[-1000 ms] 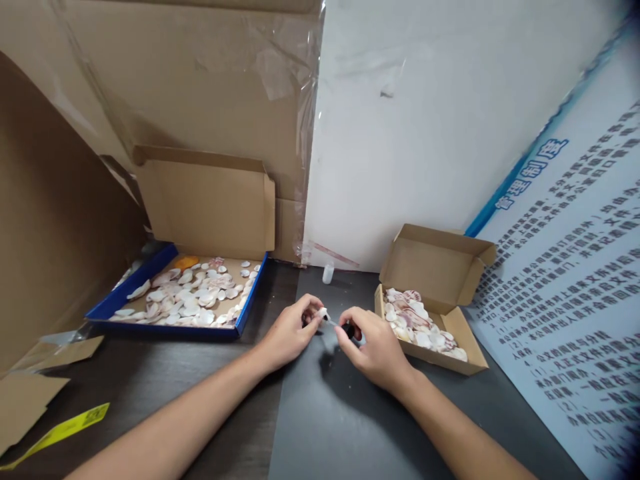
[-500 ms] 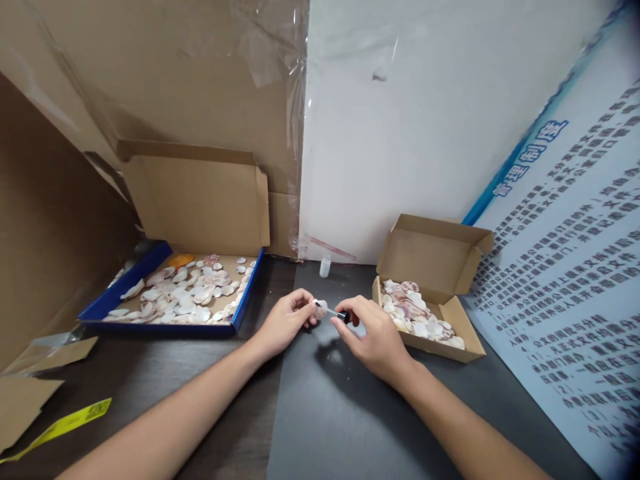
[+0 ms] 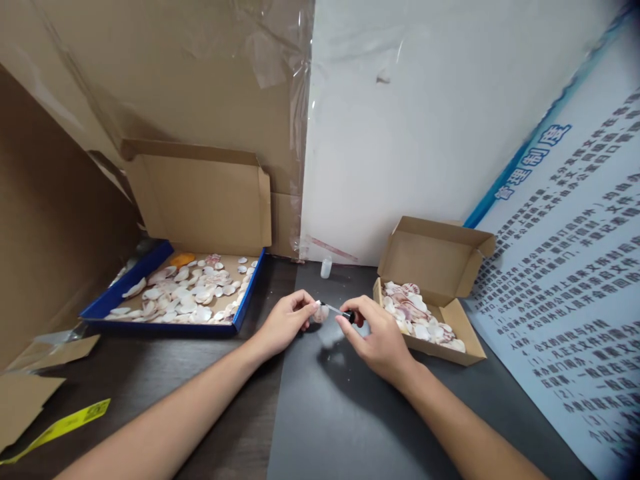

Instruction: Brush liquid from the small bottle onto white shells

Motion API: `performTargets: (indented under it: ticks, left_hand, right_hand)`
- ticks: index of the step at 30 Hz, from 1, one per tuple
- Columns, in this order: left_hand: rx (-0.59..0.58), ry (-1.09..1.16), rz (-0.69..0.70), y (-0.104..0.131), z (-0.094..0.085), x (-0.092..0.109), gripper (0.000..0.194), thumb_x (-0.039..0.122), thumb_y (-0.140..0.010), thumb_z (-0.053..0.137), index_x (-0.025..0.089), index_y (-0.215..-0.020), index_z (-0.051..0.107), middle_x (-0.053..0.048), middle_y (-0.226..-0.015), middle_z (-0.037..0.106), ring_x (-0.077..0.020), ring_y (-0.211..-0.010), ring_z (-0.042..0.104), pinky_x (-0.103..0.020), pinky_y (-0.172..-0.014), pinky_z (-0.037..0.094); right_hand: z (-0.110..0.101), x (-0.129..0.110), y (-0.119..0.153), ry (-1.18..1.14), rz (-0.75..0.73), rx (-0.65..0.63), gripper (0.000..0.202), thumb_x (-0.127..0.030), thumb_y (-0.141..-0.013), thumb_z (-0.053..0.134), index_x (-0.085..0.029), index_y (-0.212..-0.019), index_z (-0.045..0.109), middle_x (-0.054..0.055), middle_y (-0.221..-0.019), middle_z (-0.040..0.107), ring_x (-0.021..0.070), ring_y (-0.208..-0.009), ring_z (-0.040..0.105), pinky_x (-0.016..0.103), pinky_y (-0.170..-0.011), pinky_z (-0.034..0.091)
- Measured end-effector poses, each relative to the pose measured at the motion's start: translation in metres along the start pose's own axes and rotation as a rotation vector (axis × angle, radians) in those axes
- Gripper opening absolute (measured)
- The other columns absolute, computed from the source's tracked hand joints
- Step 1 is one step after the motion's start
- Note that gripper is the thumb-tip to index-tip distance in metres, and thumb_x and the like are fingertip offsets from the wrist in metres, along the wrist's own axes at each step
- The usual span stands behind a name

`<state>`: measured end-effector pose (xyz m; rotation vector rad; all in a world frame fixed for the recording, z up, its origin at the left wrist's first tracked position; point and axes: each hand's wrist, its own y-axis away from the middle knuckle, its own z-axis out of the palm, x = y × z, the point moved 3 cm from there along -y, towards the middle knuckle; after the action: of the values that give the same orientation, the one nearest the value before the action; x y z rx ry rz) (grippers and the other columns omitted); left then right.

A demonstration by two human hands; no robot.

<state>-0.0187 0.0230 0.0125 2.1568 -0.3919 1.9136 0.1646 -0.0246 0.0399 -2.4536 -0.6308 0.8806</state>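
Observation:
Over the middle of the table my left hand (image 3: 290,319) pinches a small pale seashell (image 3: 321,313) between thumb and fingers. My right hand (image 3: 375,333) is closed on the black cap of a small brush applicator (image 3: 347,316). Its thin pale stem points left, and the tip is at the shell; whether it touches cannot be made out. Behind both hands a small whitish bottle (image 3: 326,268) stands upright near the wall.
To the left, a blue-rimmed cardboard box (image 3: 160,327) lies open with many shells. A smaller open cardboard box (image 3: 475,340) of shells sits to the right. Cardboard pieces (image 3: 30,400) and a yellow strip (image 3: 65,427) lie at the left edge. A printed sheet (image 3: 565,293) leans at the right.
My right hand has drawn slightly to the right with the brush applicator. My left hand still holds the shell in nearly the same place.

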Motion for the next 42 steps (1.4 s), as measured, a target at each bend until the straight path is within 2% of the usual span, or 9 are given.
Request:
performTargets:
  ticks: [5,9,13,18,22,25,29,37,42]
  left_hand:
    - [-0.021,0.0,-0.005,-0.0006,0.0006,-0.0016,0.033,0.047,-0.083,0.06,0.015,-0.078,0.053,0.003,-0.062,0.052,-0.0072,-0.051,0.042,-0.02,-0.05,0.031]
    - [-0.023,0.011,-0.003,-0.0005,0.0011,-0.0016,0.033,0.047,-0.084,0.06,0.015,-0.078,0.053,0.003,-0.064,0.053,-0.0069,-0.05,0.041,-0.02,-0.049,0.031]
    - [-0.028,0.003,0.004,-0.0004,0.001,-0.0011,0.033,0.047,-0.084,0.059,0.015,-0.079,0.054,0.003,-0.065,0.054,-0.0069,-0.05,0.04,-0.02,-0.05,0.031]
    - [-0.035,-0.01,-0.006,-0.0006,0.0013,-0.0012,0.034,0.049,-0.085,0.058,0.016,-0.079,0.052,0.005,-0.06,0.047,-0.007,-0.05,0.037,-0.02,-0.05,0.03]
    - [-0.038,-0.009,-0.007,-0.0007,0.0016,-0.0023,0.034,0.049,-0.086,0.057,0.016,-0.079,0.053,0.006,-0.059,0.046,-0.0071,-0.049,0.037,-0.02,-0.05,0.03]
    - [-0.047,-0.015,0.002,-0.0009,0.0014,-0.0032,0.034,0.049,-0.086,0.057,0.016,-0.08,0.054,0.005,-0.061,0.047,-0.0074,-0.051,0.038,-0.02,-0.05,0.031]
    - [-0.064,-0.012,0.018,-0.001,0.0015,-0.003,0.034,0.049,-0.086,0.057,0.015,-0.081,0.054,0.003,-0.066,0.053,-0.0074,-0.052,0.039,-0.019,-0.05,0.032]
    - [-0.057,-0.036,-0.007,-0.0008,0.0024,-0.0029,0.034,0.048,-0.087,0.055,0.015,-0.08,0.054,0.004,-0.062,0.047,-0.0071,-0.051,0.038,-0.02,-0.048,0.031]
    - [-0.062,-0.054,-0.008,-0.0009,0.0013,-0.0027,0.034,0.048,-0.086,0.055,0.015,-0.078,0.053,0.005,-0.062,0.047,-0.0069,-0.05,0.039,-0.02,-0.048,0.03]
  right_hand:
    - [0.0013,-0.0004,0.0,0.063,0.016,-0.065,0.01,-0.029,-0.092,0.058,-0.02,-0.087,0.061,0.0,-0.07,0.058,0.0154,-0.065,0.052,0.029,-0.065,0.04]
    - [-0.0012,-0.0017,0.0002,-0.001,-0.002,-0.005,0.012,-0.03,-0.094,0.055,-0.02,-0.092,0.062,0.002,-0.076,0.06,0.015,-0.067,0.054,0.029,-0.067,0.042]
    - [0.0002,-0.0018,0.0003,0.046,0.016,-0.044,0.012,-0.03,-0.093,0.056,-0.02,-0.088,0.061,0.001,-0.073,0.06,0.0157,-0.066,0.053,0.029,-0.066,0.041]
    - [-0.0012,-0.0016,0.0,0.008,0.015,0.003,0.012,-0.03,-0.094,0.055,-0.02,-0.093,0.061,0.001,-0.077,0.061,0.015,-0.067,0.054,0.029,-0.067,0.041]
    - [-0.0007,0.0003,-0.0007,0.069,0.042,-0.016,0.011,-0.028,-0.092,0.056,-0.02,-0.086,0.06,0.0,-0.07,0.058,0.0151,-0.064,0.052,0.029,-0.064,0.039]
    - [-0.0015,-0.0005,-0.0009,0.009,0.021,0.011,0.011,-0.028,-0.093,0.055,-0.02,-0.091,0.061,0.001,-0.075,0.059,0.0146,-0.065,0.053,0.028,-0.065,0.041]
    - [0.0002,-0.0012,-0.0009,0.017,0.024,-0.035,0.01,-0.028,-0.092,0.056,-0.02,-0.088,0.061,0.0,-0.072,0.059,0.0148,-0.064,0.052,0.028,-0.063,0.04]
    - [0.0011,-0.0012,0.0005,-0.01,0.022,-0.042,0.008,-0.027,-0.092,0.057,-0.02,-0.089,0.06,0.0,-0.074,0.057,0.0145,-0.065,0.051,0.028,-0.064,0.041]
    - [-0.0018,-0.0025,0.0006,-0.068,0.02,0.007,0.01,-0.028,-0.093,0.056,-0.02,-0.094,0.061,0.001,-0.078,0.058,0.0142,-0.067,0.052,0.028,-0.065,0.042]
